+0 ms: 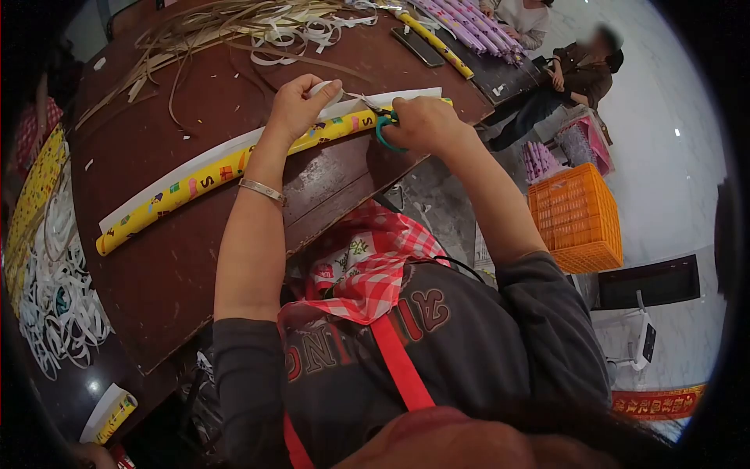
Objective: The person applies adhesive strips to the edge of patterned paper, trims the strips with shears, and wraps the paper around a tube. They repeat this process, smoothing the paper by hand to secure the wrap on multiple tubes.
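Note:
A long yellow roll of printed wrapping paper [183,195] lies slantwise on the brown table, its white underside showing along the far edge. My left hand [298,108] is above the roll, fingers closed around a small white roll of tape [326,95]. A short strip seems to run from the tape toward the scissors. In my right hand [426,125] are the scissors with teal handles [384,134], their metal blades pointing left toward the tape. Fingers of the right hand partly hide the handles. Both hands are close together over the right half of the roll.
Loose brown and white strips [211,39] cover the table's far side. A phone [418,45] lies beside another yellow roll [437,47] and several purple rolls [469,31]. An orange crate [576,219] stands at right. A seated person [586,74] is beyond the table.

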{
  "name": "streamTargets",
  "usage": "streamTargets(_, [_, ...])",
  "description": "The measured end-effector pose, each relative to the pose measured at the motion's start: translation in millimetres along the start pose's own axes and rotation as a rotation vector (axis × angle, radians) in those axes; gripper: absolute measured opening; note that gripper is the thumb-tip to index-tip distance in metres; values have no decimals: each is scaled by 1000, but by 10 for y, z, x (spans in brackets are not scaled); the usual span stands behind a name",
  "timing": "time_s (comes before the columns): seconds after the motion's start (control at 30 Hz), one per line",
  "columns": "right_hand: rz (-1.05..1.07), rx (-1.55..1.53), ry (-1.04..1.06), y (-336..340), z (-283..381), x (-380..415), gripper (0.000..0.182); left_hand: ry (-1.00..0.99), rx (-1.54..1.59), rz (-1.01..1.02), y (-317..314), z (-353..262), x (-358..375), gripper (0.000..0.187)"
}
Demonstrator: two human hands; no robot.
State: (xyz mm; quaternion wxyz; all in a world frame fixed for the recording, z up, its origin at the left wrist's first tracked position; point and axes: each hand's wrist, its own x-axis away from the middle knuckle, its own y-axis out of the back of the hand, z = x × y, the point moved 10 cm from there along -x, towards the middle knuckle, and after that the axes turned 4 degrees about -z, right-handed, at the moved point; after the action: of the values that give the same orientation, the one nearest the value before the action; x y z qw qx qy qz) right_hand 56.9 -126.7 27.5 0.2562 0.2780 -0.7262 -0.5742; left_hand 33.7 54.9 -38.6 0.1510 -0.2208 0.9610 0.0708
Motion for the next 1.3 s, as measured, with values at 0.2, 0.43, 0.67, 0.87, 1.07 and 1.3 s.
streamTargets(0.2, [-10, -6, 11, -24, -15, -1, 39, 5, 46, 3, -16, 36, -3, 47])
streamTargets(0.43, [-33, -36, 41, -47, -64, 20, 38, 39, 75, -29, 32, 16, 17, 45])
streamTargets(0.67, [-100, -30, 100, -105, -169, 39, 43, 89, 84, -95, 131, 67, 28, 42])
streamTargets(0.87, [-170, -43, 146, -128, -374, 53, 42, 259, 328, -396, 371, 96, 145, 45])
streamTargets(1.07, [-267, -122, 96, -2, -975, -205, 43, 318, 288, -470, 608, 298, 149, 48])
streamTargets(1.3, [-370, -115, 88, -252, -1399, -1101, 43, 243, 620, -609, 764, 300, 264, 36])
